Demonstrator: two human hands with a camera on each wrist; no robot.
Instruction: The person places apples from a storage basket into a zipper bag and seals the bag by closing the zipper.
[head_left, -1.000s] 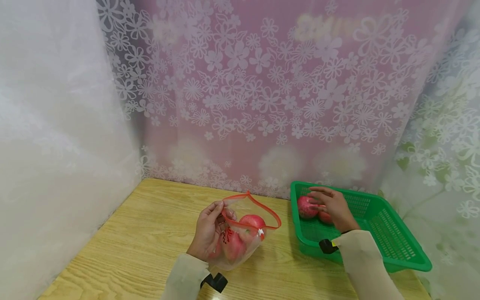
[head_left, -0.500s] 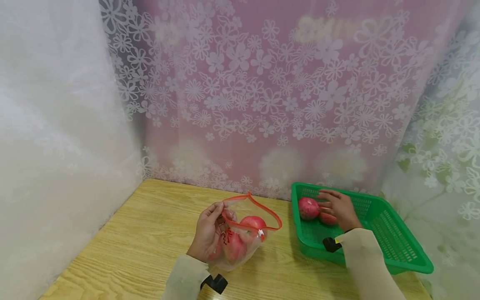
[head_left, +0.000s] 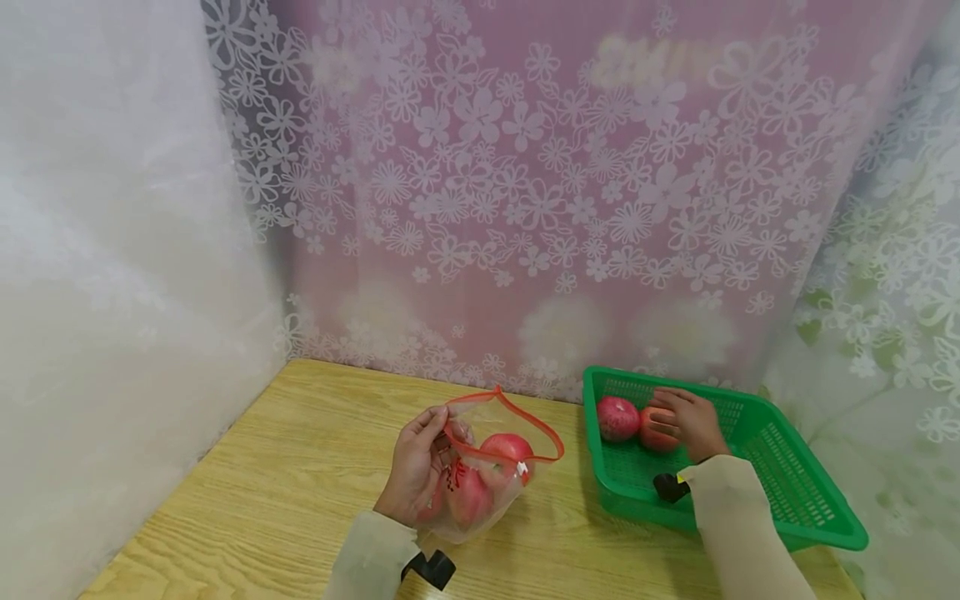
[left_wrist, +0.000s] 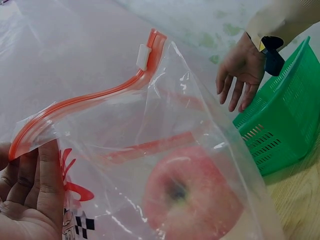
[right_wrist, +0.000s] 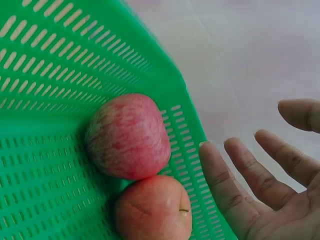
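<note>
A clear zip bag [head_left: 480, 517] with an orange-red zip edge [left_wrist: 100, 94] and a white slider [left_wrist: 143, 57] stands on the table, its mouth spread wide. Several red apples lie inside, one apple [left_wrist: 187, 197] plain in the left wrist view. My left hand [head_left: 414, 467] pinches the bag's rim between thumb and fingers. Over the green basket [head_left: 630, 492] my right hand [head_left: 690, 423] hovers with fingers spread and nothing in it. Two apples touch each other in the basket: a darker red apple [right_wrist: 131, 136] and a paler apple [right_wrist: 155, 209], the latter nearest my right hand.
Wood-grain table [head_left: 262, 467] lies under the bag and basket. A flower-patterned pinkish curtain [head_left: 480, 208] hangs behind, with a whitish sheet [head_left: 135, 250] at left and another floral sheet at right. Black wrist cameras sit on both sleeves.
My right hand has shifted to the right over the basket, from near the darker apple to above the paler one. My left hand and the bag have stayed almost still.
</note>
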